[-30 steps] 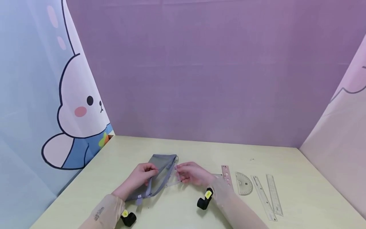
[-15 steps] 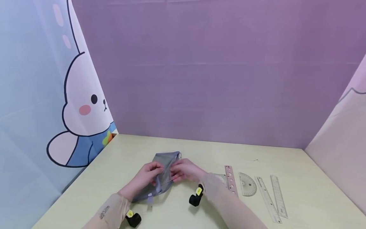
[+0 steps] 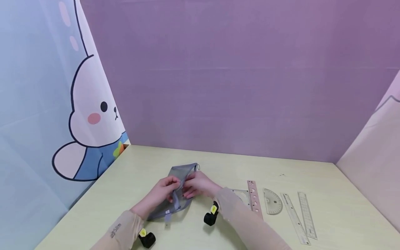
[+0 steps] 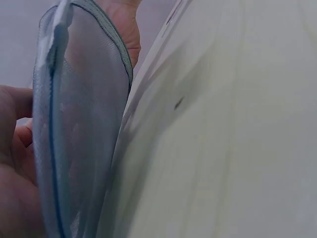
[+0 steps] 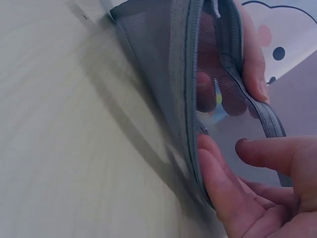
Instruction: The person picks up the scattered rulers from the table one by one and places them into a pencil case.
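Note:
A grey mesh zip pouch (image 3: 181, 171) stands tilted above the table with its zipped mouth spread, a small tag hanging from its near end. My left hand (image 3: 163, 190) pinches one side of the mouth between thumb and fingers. At the opening is my right hand (image 3: 200, 184). In the right wrist view, the fingers (image 5: 223, 186) of that hand reach into the mouth along one zip edge (image 5: 184, 99), the thumb held apart from them. Nothing is visibly gripped there. The left wrist view shows the pouch's mesh side (image 4: 89, 114) close up; its contents are blurred.
Right of the pouch lie a clear plastic plate (image 3: 242, 196) partly behind the right forearm, a pink ruler (image 3: 254, 198), a clear protractor (image 3: 273, 202) and two clear rulers, one ruler (image 3: 295, 219) crossing the other (image 3: 307, 216). A purple curtain (image 3: 231, 86) hangs behind the table.
A clear triangular piece in my right hand has gone into the pouch and out of sight. The right hand has moved left to the mouth. The view has shifted slightly.

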Motion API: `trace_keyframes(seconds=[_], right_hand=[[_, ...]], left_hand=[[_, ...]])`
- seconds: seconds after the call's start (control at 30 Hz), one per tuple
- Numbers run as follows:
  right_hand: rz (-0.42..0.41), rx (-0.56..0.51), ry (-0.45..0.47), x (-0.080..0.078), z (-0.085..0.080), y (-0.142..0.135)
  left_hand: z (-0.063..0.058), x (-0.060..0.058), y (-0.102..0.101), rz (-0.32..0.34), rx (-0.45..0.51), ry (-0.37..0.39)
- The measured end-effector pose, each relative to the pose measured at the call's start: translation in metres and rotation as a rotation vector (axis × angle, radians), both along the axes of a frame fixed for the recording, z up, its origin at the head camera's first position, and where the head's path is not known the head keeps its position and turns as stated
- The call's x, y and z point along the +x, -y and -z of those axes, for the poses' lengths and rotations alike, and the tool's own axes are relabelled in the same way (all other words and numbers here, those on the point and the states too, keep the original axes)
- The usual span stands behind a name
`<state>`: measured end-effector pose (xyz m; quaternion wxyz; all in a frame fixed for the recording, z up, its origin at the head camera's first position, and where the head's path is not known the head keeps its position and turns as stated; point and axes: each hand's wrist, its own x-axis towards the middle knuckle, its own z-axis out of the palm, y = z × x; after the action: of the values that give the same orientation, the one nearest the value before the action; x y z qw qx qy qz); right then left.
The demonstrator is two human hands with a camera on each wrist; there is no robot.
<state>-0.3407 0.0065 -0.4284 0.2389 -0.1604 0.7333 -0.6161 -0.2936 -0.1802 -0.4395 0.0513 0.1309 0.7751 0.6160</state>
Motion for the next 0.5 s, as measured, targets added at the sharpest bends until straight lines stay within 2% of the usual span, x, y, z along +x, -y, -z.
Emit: trace_keyframes(seconds=[0.23, 0.33, 0.5], right_hand=[[-0.015, 0.016, -0.059, 0.002, -0.005, -0.024], [-0.019, 0.003, -0.087, 0.002, -0.009, -0.047], [0.032, 0.011, -0.131, -0.001, -0.014, -0.096]], left_hand=[[-0.001, 0.002, 0.000, -0.018, 0.010, 0.010], [0.001, 0.001, 0.000, -0.017, 0.024, 0.029], [0.007, -0.003, 0.005, -0.031, 0.053, 0.067]])
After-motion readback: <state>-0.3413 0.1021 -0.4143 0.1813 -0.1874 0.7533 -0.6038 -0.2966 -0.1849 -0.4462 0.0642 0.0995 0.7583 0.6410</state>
